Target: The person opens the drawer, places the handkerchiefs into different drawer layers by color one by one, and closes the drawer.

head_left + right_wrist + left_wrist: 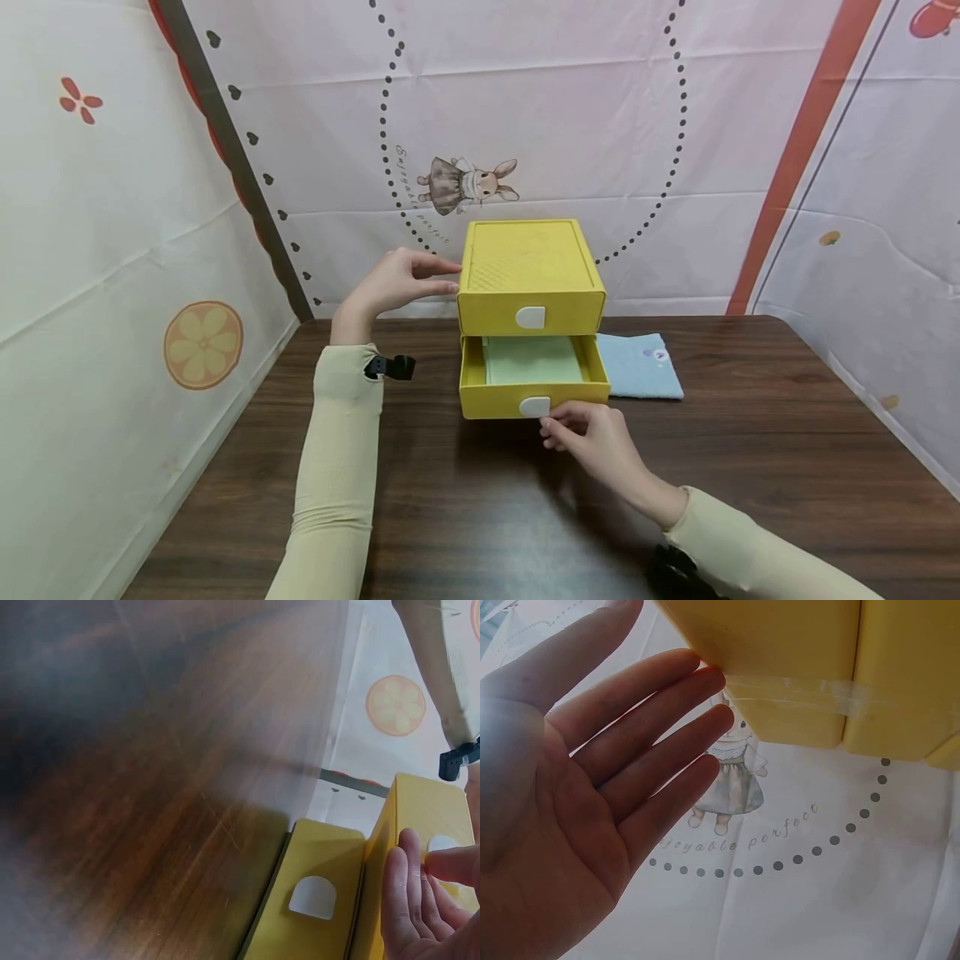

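A yellow drawer unit (528, 258) stands on the table, its stacked sections taped together at the side. One drawer (480, 401) below the top section is pulled out, with a flat pale green sheet or cloth (532, 360) lying inside. At that drawer's front, my right hand (596, 442) pinches the edge of the white handle tab (534, 407). The right wrist view shows a lower drawer (330, 851), pushed in, with its own white tab. My left hand (393, 287) has its fingers extended, fingertips against the unit's upper left side (780, 645).
A folded light blue cloth (641, 367) lies on the dark wooden table (420, 500), right of the unit and partly behind it. Printed fabric (540, 108) hangs close behind the unit and along both sides of the table.
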A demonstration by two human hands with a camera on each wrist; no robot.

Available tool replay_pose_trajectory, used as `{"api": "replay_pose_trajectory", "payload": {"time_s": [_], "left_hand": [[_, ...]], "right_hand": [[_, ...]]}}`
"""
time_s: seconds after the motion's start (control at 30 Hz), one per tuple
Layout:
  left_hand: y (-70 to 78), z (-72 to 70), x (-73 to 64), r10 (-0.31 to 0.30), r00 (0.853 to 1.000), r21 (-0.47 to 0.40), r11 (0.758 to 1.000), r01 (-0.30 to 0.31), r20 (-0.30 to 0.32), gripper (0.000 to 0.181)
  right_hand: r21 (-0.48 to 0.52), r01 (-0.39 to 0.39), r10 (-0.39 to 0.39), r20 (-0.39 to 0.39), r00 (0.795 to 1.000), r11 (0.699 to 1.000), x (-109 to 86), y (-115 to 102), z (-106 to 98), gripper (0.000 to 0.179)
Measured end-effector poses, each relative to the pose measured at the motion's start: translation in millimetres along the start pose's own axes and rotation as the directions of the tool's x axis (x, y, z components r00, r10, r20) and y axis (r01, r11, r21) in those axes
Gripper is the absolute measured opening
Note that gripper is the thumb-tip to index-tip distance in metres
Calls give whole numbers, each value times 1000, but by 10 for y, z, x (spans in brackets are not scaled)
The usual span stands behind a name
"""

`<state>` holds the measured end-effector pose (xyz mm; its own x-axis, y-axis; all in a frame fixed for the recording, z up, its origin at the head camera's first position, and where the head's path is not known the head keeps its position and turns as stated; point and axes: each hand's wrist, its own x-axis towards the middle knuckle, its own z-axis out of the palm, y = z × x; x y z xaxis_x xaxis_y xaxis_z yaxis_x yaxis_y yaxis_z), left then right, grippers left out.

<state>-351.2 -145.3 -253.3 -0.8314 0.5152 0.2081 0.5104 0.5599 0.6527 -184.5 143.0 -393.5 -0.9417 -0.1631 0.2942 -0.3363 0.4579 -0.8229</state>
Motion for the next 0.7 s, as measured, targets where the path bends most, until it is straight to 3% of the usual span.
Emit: {"api": "replay_pose_trajectory", "payload": {"time_s": [0.23,0.47,0.7], "left_hand": [[7,10,-1,1,1000,-2,1000,-1,0,46],[-2,11,-2,1,1000,-1,1000,-1,-2,44],[-12,4,5,0,1000,-11,1000,0,-1,48]], "right_hand": [[36,4,-3,-31,1000,999,110,48,24,6],[71,-30,33,-44,998,997,121,-287,-25,9],[95,-33,40,-73,996,995,309,52,53,13]]}}
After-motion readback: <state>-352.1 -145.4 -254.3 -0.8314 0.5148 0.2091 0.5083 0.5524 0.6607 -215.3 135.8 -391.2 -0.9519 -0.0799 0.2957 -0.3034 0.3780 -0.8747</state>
